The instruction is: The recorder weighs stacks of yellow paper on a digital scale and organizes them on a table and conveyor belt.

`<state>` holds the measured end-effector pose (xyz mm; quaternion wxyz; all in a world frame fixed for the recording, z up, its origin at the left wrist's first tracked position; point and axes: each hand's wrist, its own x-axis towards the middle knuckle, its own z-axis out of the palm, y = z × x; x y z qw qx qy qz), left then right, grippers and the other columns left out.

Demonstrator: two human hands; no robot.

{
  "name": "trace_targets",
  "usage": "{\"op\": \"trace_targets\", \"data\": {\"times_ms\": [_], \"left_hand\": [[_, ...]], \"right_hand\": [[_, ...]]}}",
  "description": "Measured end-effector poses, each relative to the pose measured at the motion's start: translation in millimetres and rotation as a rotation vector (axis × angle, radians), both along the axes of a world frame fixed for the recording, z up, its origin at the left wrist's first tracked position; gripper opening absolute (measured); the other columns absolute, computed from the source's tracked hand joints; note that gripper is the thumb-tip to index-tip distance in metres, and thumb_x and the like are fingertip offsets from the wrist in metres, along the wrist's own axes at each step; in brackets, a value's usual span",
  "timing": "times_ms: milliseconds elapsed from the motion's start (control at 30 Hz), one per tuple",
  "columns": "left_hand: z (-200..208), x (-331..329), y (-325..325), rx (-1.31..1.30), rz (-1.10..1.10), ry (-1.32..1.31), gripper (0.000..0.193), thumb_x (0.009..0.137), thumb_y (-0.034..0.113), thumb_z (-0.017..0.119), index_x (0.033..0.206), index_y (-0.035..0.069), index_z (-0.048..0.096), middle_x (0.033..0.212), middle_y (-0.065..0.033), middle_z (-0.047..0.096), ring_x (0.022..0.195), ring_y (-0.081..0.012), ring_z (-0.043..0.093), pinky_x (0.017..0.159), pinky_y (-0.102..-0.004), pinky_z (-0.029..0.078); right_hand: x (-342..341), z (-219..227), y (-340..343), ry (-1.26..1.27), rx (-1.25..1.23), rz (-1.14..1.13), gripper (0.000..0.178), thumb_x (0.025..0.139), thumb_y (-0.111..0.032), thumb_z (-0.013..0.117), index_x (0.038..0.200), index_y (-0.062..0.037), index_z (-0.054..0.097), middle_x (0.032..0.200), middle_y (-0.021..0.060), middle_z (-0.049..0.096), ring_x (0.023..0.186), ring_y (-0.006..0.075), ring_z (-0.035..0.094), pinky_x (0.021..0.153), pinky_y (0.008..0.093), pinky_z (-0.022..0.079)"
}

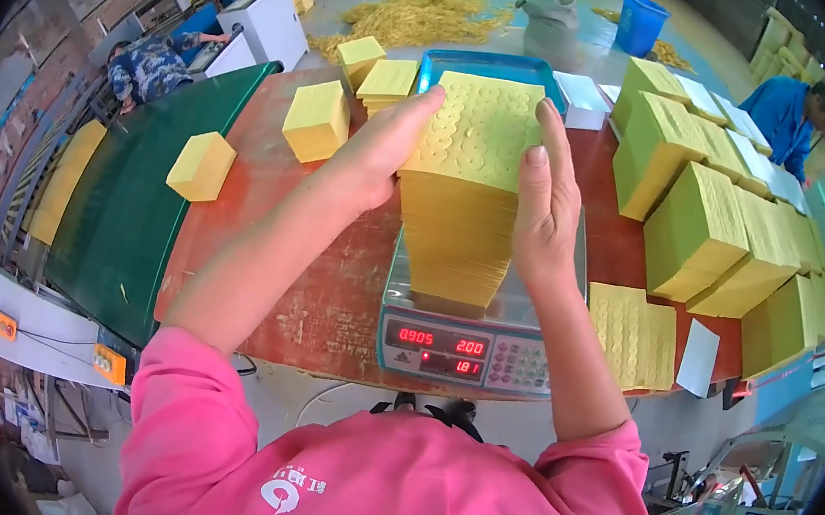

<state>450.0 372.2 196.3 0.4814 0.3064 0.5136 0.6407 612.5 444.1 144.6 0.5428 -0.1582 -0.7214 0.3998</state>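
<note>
A tall stack of yellow paper sheets (457,232), its top sheet embossed with rows of round marks, stands upright on a digital scale (392,356). My left hand (391,145) presses flat along the left side of the stack near its top. Against the right side lies my right hand (549,206), with the thumb and fingers near the upper edge. Between them, both palms clasp the stack. The scale's red display is lit, and its keypad sits at the front right.
Small yellow paper blocks (316,121) sit on the red table (300,276) to the left, beside a green conveyor belt (157,201). A blue tray (483,62) is behind the stack. Large yellow stacks (696,237) fill the right side, where a person in blue (781,115) bends over.
</note>
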Motion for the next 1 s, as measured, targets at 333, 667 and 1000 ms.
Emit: {"op": "trace_targets", "data": {"times_ms": [333,667,1000], "left_hand": [[-10,-12,-1,0.005,-0.048,0.035,0.046,0.101,0.034,0.047,0.132,0.000,0.050,0.128,-0.0090,0.059,0.116,-0.0176,0.058,0.099,-0.0326,0.045],[2,-14,0,-0.136,-0.039,0.133,0.054,0.102,0.039,0.045,0.136,-0.002,0.047,0.135,-0.0112,0.055,0.122,-0.0190,0.054,0.103,-0.0332,0.042],[-6,-19,-48,-0.279,-0.157,0.062,0.048,0.097,0.026,0.057,0.136,0.001,0.047,0.128,-0.0100,0.060,0.116,-0.0211,0.059,0.100,-0.0358,0.047]], "right_hand": [[17,-3,9,0.133,-0.191,0.074,0.058,0.104,-0.039,0.034,0.147,-0.0006,0.036,0.151,0.0153,0.038,0.142,0.0255,0.032,0.116,0.0396,0.022],[-32,-98,62,0.083,-0.901,0.305,0.054,0.103,-0.043,0.040,0.127,0.0030,0.056,0.122,0.0068,0.059,0.112,0.0135,0.052,0.097,0.0293,0.039],[-1,-117,5,0.003,-0.674,0.075,0.054,0.103,-0.042,0.033,0.120,0.0027,0.057,0.125,0.0212,0.059,0.119,0.0329,0.053,0.104,0.0390,0.038]]}}
